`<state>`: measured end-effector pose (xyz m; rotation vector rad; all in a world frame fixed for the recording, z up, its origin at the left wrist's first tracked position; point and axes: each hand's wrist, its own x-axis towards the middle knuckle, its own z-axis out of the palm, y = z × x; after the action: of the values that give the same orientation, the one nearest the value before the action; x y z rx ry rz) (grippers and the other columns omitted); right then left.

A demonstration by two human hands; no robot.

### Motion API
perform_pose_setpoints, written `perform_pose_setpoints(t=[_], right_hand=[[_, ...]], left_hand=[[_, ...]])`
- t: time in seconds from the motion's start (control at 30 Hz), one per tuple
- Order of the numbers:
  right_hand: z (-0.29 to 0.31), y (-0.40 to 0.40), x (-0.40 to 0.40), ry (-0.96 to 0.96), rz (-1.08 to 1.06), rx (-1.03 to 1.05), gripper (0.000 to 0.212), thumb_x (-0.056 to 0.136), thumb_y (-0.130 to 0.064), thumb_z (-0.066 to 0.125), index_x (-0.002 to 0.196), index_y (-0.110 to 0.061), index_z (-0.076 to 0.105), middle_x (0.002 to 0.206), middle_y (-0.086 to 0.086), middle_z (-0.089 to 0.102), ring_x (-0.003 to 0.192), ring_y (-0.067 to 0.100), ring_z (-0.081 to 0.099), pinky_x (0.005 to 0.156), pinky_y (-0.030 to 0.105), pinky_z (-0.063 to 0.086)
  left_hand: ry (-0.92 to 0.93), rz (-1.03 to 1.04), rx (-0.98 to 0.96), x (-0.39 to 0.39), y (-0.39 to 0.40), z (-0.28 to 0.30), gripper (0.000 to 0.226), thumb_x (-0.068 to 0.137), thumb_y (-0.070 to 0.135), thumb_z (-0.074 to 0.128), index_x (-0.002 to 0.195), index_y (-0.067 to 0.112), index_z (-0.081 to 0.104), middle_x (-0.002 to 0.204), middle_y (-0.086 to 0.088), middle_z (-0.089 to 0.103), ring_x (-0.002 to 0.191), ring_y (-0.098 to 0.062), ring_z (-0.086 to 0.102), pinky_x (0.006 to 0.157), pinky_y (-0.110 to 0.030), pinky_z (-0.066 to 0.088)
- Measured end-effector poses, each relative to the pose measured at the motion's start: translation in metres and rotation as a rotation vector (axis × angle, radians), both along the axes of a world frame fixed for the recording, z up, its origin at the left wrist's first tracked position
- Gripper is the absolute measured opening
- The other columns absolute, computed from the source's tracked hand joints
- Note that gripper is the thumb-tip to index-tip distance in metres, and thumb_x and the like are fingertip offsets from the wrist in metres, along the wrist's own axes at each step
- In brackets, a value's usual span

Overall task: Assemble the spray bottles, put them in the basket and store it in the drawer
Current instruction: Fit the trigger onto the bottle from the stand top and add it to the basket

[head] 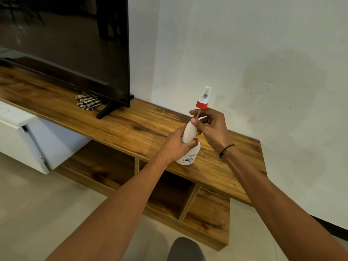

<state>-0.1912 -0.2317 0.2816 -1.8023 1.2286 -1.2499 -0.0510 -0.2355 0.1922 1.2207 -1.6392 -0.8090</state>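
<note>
While the left hand (176,146) grips the bottle (188,146) on the cabinet (131,127), the right hand (211,127) pinches the sprayer (202,102) tube above its neck.

White spray bottle (188,146) upright on the wooden cabinet, its red-collared spray head (203,99) raised above the neck

Soft, even indoor light, faint shadow smudges on the white wall (244,53), dim reflections across the dark TV screen (66,44), wide-angle bowing at edges, slight softness throughout, left tabletop (28,85) blurred
</note>
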Motion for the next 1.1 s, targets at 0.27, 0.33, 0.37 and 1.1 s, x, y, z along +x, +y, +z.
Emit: perform_pose_setpoints(t=[0.27,0.33,0.37,1.1], right_hand=[[0.000,0.005,0.000,-0.171,0.008,0.073,0.055,0.089,0.005,0.074,0.134,-0.005,0.045,0.096,0.017,0.074,0.081,0.016,0.072,0.064,0.031,0.061],[0.001,0.004,-0.001,-0.154,0.015,0.076,0.047,0.089,0.004,0.075,0.130,-0.002,0.052,0.099,0.019,0.075,0.084,0.018,0.073,0.067,0.035,0.061],[0.002,0.004,-0.001,-0.138,0.020,0.076,0.040,0.089,0.004,0.075,0.125,-0.001,0.058,0.100,0.018,0.075,0.086,0.020,0.073,0.069,0.038,0.062],[0.005,-0.001,0.008,0.023,-0.104,0.021,0.031,0.088,-0.044,0.068,0.109,-0.022,0.062,0.098,0.009,0.072,0.091,0.032,0.073,0.080,0.058,0.063]], left_hand=[[0.010,0.007,0.006,-0.001,0.001,0.001,0.052,0.079,0.060,0.062,0.125,0.037,0.060,0.104,0.015,0.069,0.097,0.000,0.064,0.075,-0.023,0.048],[0.011,0.007,0.009,-0.001,0.001,0.001,0.051,0.079,0.061,0.062,0.124,0.037,0.060,0.109,0.011,0.071,0.098,-0.001,0.065,0.076,-0.023,0.049],[0.011,0.008,0.012,-0.001,0.001,0.000,0.049,0.079,0.061,0.062,0.123,0.038,0.060,0.110,0.010,0.072,0.098,-0.002,0.066,0.076,-0.024,0.050],[0.022,0.004,0.020,-0.001,0.003,0.000,0.048,0.079,0.059,0.062,0.120,0.035,0.061,0.107,0.012,0.071,0.101,-0.011,0.068,0.082,-0.032,0.054]])
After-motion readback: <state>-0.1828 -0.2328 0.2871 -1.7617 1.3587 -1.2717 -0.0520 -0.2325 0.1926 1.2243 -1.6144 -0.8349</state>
